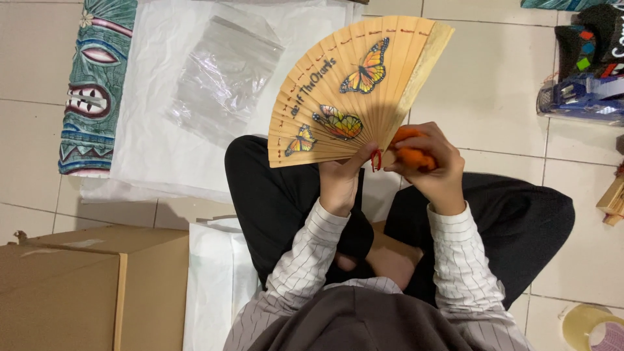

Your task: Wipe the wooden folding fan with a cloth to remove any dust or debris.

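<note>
Left hand [339,182]: fingers clenched on the pivot end of an open wooden folding fan [354,88], thumb laid across the lower ribs beside a small red loop [376,160] at the pivot. Right hand [434,170]: fingers curled tight around an orange cloth [412,155], which touches the fan's right guard stick near its base. The fan is held above the person's lap, spread nearly full, its face painted with three orange butterflies and a line of lettering. Both sleeves are striped; the legs, in black trousers, are crossed on a tiled floor [494,84]. Beyond the fan lies white wrapping paper [156,130] bearing a clear plastic zip bag [224,75]. A carved green mask [94,84] lies left of the paper; a cardboard box [84,292] stands lower left. A roll of tape [593,328] sits at lower right.
</note>
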